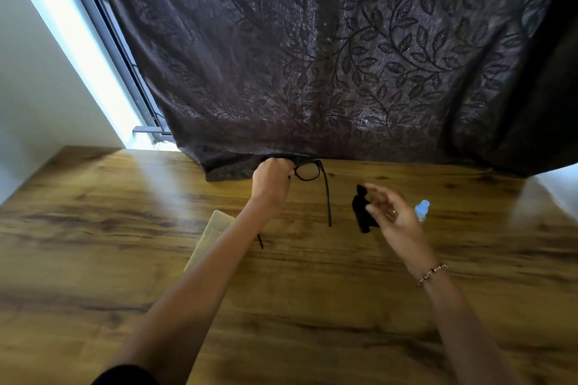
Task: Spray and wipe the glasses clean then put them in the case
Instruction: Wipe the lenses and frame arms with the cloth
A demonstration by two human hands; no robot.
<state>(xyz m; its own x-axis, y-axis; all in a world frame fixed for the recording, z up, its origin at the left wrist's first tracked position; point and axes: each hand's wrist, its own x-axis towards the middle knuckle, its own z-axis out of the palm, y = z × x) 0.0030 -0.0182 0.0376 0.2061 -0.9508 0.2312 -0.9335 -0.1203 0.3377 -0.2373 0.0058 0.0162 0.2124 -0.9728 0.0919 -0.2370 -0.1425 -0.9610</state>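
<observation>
While the left hand [271, 180] pinches dark-framed glasses [308, 171], the right hand [392, 216] grips a black cloth [361, 212].

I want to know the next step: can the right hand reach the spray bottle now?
Probably yes. The spray bottle stands just beyond the right hand, with nothing between them, but that hand holds a black cloth.

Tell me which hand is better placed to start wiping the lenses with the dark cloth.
Probably the right hand: it pinches the dark cloth beside the glasses. The left hand grips the frame above the table, so it seems best as the holder.
</observation>
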